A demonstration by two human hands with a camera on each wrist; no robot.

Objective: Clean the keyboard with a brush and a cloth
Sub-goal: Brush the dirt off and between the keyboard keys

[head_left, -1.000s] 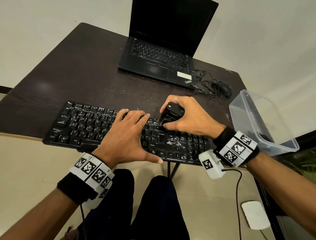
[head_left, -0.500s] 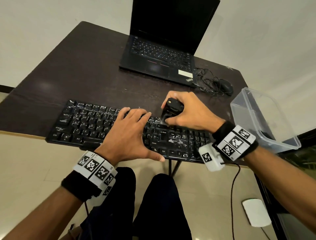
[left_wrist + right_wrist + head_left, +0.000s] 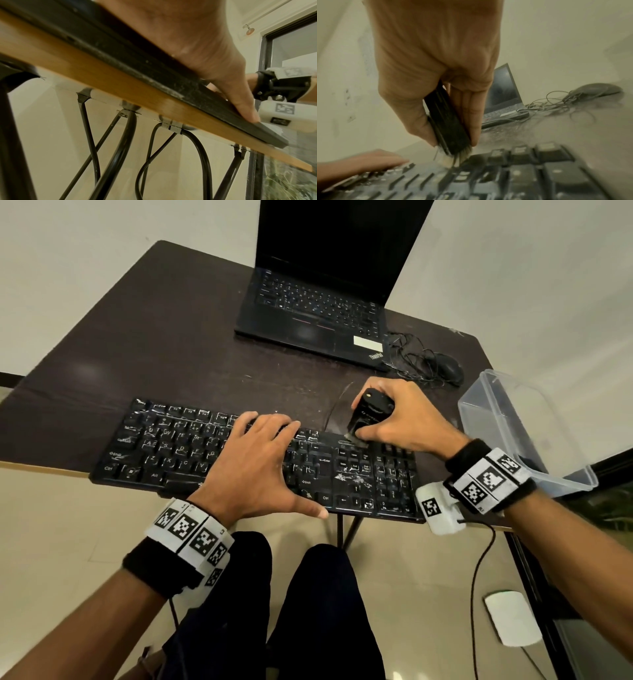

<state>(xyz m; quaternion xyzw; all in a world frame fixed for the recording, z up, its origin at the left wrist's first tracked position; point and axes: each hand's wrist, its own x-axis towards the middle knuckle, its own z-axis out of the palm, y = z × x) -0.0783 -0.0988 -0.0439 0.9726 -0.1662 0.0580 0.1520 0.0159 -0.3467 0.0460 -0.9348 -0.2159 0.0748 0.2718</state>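
Right grip curls around the brush, bristles on the top row of the keyboard that overhangs the surface, while left grip presses flat, so a hard stroke could flick crumbs deeper.

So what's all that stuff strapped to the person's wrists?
Each bare forearm wears a black wristband under a ring of white blocks printed with black square codes. A white camera box hangs below the right wrist, trailing a thin black cable. No sleeves.
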